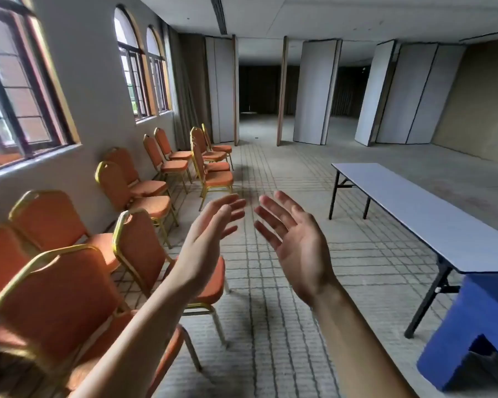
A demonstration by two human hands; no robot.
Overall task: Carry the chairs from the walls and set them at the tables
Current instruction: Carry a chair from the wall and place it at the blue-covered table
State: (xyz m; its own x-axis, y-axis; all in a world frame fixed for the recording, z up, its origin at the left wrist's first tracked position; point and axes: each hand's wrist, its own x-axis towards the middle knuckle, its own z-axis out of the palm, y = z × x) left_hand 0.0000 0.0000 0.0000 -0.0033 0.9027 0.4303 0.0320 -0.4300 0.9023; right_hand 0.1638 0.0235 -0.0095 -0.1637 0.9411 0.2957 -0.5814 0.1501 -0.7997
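Two bare hands, left hand (204, 242) and right hand (299, 248), are raised and empty, palms facing each other, fingers straight and apart. Left of the fingers, about eleven orange-cushioned, gold-framed metal chairs (140, 245) stand by the windowed wall; right of the fingers stands one long grey folding table (431, 214)

Both hands are raised in front of the person, off to the side of the table (431, 219), and hold nothing. The right hand (296, 248), the one nearer the table, shows its palm turned inward and upward, fingers straight and slightly spread. The left hand (210, 239), farther from the table, faces it palm to palm with fingers loosely extended. The two hands are close but apart. Both forearms are bare and angle toward each other.
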